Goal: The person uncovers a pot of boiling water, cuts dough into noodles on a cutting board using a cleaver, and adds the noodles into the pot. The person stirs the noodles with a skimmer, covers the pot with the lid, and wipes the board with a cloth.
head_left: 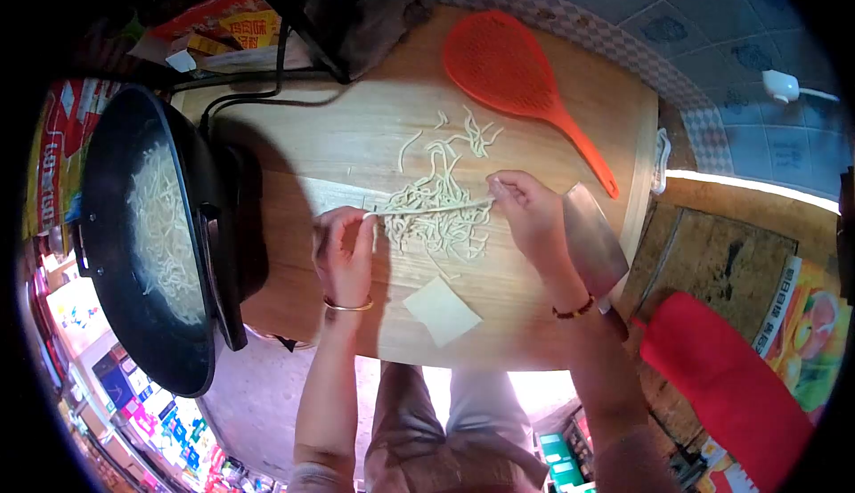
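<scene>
A single noodle is stretched sideways above a loose pile of cut noodles on the wooden board. My left hand pinches its left end, and my right hand pinches the other end between thumb and fingers. Just below the pile lies a flat, pale square of dough. A cleaver rests beside my right wrist, its handle partly hidden by my arm.
On the left stands a black wok with noodles inside. An orange strainer lies at the back of the board. A red padded object is at the lower right, and packages sit at the upper left.
</scene>
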A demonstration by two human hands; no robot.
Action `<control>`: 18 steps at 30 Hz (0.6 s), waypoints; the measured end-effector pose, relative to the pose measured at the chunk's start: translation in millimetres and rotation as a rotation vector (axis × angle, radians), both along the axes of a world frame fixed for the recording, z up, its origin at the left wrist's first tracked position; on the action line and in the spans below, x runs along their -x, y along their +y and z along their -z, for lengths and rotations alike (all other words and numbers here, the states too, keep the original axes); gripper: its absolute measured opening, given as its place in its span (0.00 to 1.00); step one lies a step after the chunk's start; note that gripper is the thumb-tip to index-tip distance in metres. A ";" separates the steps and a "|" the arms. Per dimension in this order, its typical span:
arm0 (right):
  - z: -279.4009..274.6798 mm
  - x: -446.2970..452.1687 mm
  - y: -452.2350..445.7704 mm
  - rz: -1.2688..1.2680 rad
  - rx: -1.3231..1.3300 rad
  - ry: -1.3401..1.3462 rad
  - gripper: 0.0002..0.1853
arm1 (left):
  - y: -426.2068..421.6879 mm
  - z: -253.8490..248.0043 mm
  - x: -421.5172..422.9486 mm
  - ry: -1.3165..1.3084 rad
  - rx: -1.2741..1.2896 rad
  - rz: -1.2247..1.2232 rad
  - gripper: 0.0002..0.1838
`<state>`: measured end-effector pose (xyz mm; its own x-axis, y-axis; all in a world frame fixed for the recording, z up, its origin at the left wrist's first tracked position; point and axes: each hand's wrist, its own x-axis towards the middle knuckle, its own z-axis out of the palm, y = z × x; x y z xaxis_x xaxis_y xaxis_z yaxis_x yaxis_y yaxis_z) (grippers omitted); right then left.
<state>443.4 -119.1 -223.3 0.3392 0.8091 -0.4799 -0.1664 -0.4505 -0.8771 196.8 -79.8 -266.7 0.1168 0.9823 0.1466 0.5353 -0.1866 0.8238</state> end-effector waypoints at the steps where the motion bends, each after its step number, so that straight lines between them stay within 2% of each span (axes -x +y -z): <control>1: 12.3 -7.0 5.9 -0.177 -0.196 -0.565 0.13 | 3.4 -3.2 0.3 -0.002 -0.004 -0.003 0.12; 2: 23.8 -13.0 11.4 -0.353 -0.389 -1.130 0.16 | 5.7 -8.4 -0.1 0.121 -0.076 0.099 0.15; 3: 30.6 -14.8 19.1 -0.355 -0.386 -1.130 0.16 | 6.1 -10.5 0.5 0.245 -0.144 0.202 0.18; 4: 36.7 -13.7 30.6 -0.335 -0.363 -1.133 0.18 | 5.8 -7.7 1.6 0.249 -0.137 0.298 0.24; 6: 43.7 -10.7 54.5 -0.295 -0.335 -1.082 0.22 | 7.8 -14.0 -7.3 0.251 -0.117 0.309 0.25; 9: 38.4 5.2 71.4 -0.334 -0.337 -1.080 0.21 | 9.8 -9.5 -12.8 0.227 -0.078 0.324 0.27; 11: 37.8 12.2 77.9 -0.343 -0.372 -1.103 0.21 | 12.6 -8.5 -20.2 0.187 -0.036 0.252 0.24; 12: 39.7 14.2 80.6 -0.383 -0.396 -1.132 0.20 | 17.5 -8.3 -25.1 0.178 -0.091 0.263 0.18; 13: 41.0 15.8 82.3 -0.421 -0.422 -1.160 0.19 | 21.9 -8.0 -26.5 0.179 -0.091 0.261 0.18; 15: 41.3 13.7 78.5 -0.414 -0.412 -1.158 0.18 | 26.2 -9.1 -27.6 0.227 -0.224 0.382 0.11; 16: 40.5 10.8 76.1 -0.406 -0.404 -1.160 0.17 | 25.6 -15.9 -32.8 0.213 -0.234 0.309 0.08; 17: 38.5 9.5 68.9 -0.408 -0.404 -1.161 0.17 | 25.3 -17.0 -31.8 0.211 -0.234 0.307 0.08; 18: 31.7 10.9 57.5 -0.497 -0.521 -1.087 0.15 | 24.2 -17.7 -30.4 0.099 -0.129 0.282 0.08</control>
<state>432.5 -61.6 -255.0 -0.0348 0.9663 0.2551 0.8196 0.1736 -0.5460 227.2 -55.6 -249.0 0.4015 0.8832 0.2425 0.5241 -0.4387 0.7300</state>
